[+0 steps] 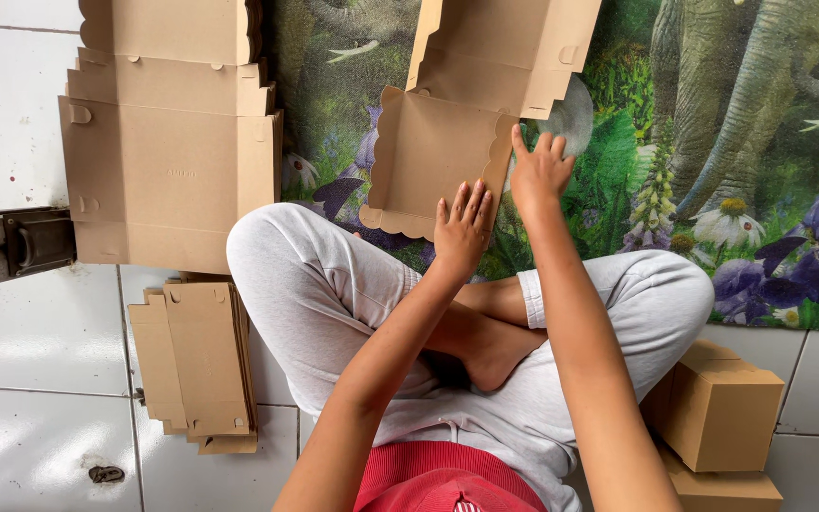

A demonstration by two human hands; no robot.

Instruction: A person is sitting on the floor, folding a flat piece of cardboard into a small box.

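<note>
left hand (461, 228): fingers spread flat on near wall of open cardboard box (433, 156) | right hand (539, 171): open, fingertips on box's right wall | box: on elephant-print mat (713, 142); mouth upward; long axis running away toward its raised lid (504, 47) | flat blanks (196, 360): on the floor, left

1. The person sat cross-legged in light grey trousers, one bare foot tucked beneath the forearms.
2. Both bare arms stretched forward from the body, running nearly side by side.
3. The left hand (462, 228) lay palm down, fingers straight and close together, pointing away.
4. The right hand (539, 173) reached slightly farther, fingers spread and lightly curled, thumb out to the left.
5. Neither hand was closed into a fist.
</note>
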